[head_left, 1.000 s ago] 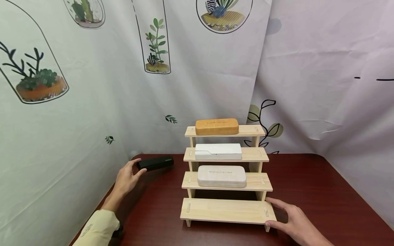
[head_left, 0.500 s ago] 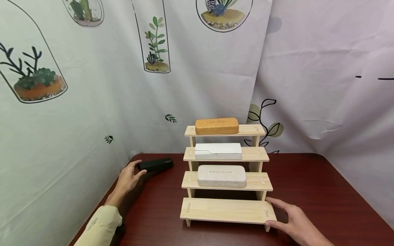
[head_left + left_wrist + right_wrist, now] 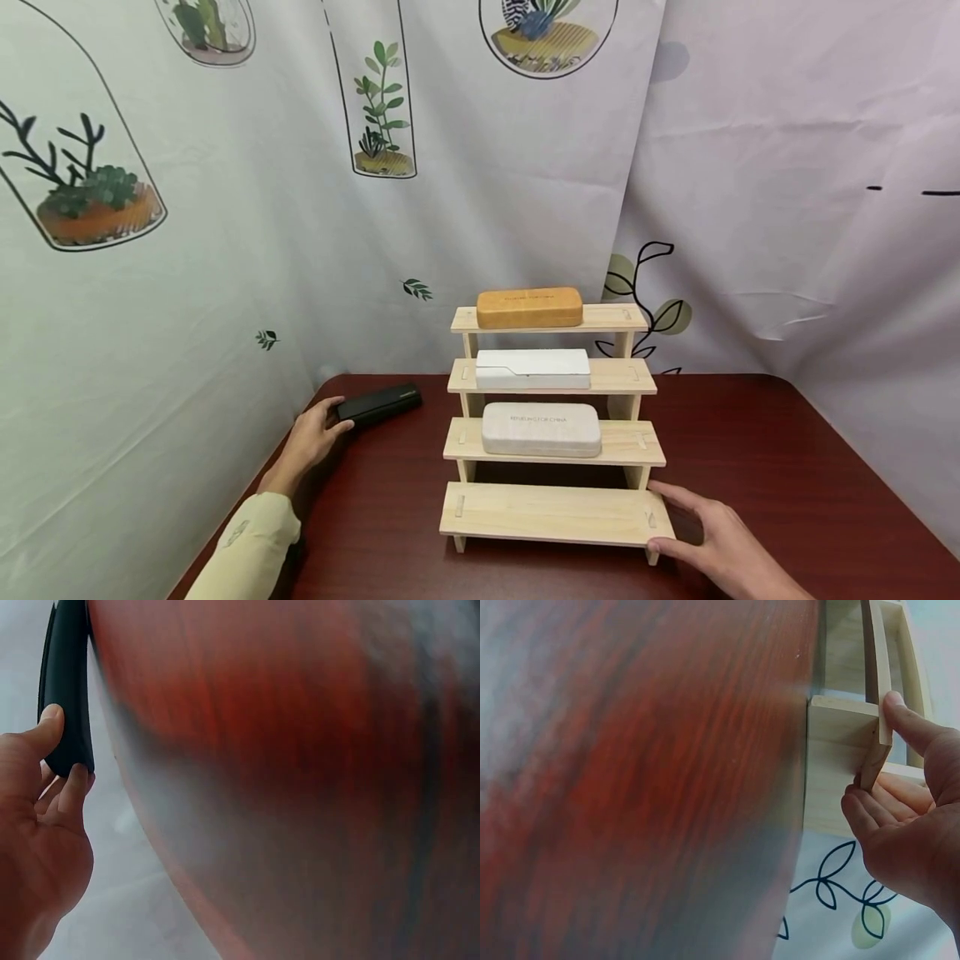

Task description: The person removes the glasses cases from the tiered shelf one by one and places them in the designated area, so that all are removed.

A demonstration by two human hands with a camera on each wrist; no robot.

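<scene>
At the back left of the table, my left hand pinches the near end of a long black glasses case. The left wrist view shows the thumb on one side of that black case and fingertips at its end. My right hand grips the right end of the lowest step of a pale wooden four-step display rack. In the right wrist view, the thumb is on top of the board and fingers curl beneath. Upper steps bear an orange-brown case, a white flap case and a cream case.
The dark red-brown table spreads around the rack. White fabric printed with plants hangs behind the table and along both sides, close to its left edge. The lowest step carries nothing.
The black case and my left hand have shifted slightly down toward me, and the case's top shows a little differently. My right hand and the rack have stayed put.
</scene>
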